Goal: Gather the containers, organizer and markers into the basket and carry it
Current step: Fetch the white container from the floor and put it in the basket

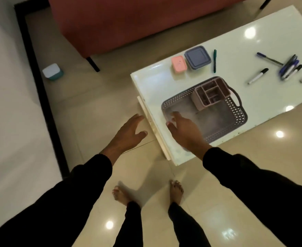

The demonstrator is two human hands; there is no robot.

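a red-brown upholstered sofa [128, 20] on dark legs stands at the top, beyond the glossy white rectangular table [218, 41], which lies at an angle on the shiny beige tiled floor [75, 104], with open floor between the two. near the table's near corner sits the grey perforated plastic basket [218, 120] with a loop handle at its far end; the dusty-pink compartmented plastic organizer [210, 94] stands in its far part, and the rest of the basket floor is bare. just beyond the basket, the square grey-blue lidded container [197, 57] and the smaller pink lidded container [178, 63] sit side by side, touching or nearly so, lids on, contents hidden. a teal container with a white lid [52, 72] sits on the floor well left of the table, near a sofa leg.

the right hand [184, 129] reaches over the basket's near end, fingers spread, gripping nothing. the left hand [128, 132] hovers over the floor just off the table's edge, fingers loose and apart, holding nothing.

a bundle of blue and black markers [289, 68] lies to the far right, with a blue pen [269, 58], a white marker with a black cap [258, 76] and a green marker [214, 60] lying apart.
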